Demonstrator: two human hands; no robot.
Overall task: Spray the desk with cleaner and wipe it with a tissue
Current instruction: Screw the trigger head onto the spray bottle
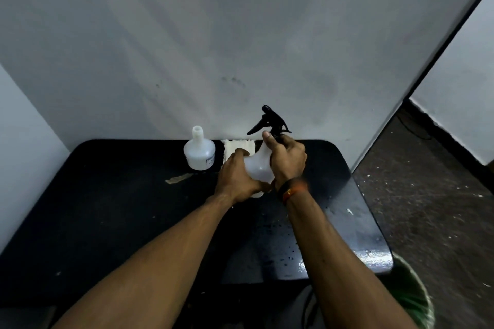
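Observation:
A translucent white spray bottle (258, 165) with a black trigger head stands near the back of the black desk (112, 211). My left hand (236, 177) wraps around the bottle's body from the left. My right hand (287, 159) grips its neck just below the trigger head, thumb raised. Behind the bottle, against the wall, lies a stack of white tissues (238, 147), partly hidden by my left hand. Wet droplets glisten on the desk's right front part.
An uncapped white plastic bottle (199, 151) stands at the back, left of the tissues. A strip of tape (177, 178) sticks to the desk. A green bin (409, 299) sits below the desk's right front corner. The white wall rises directly behind.

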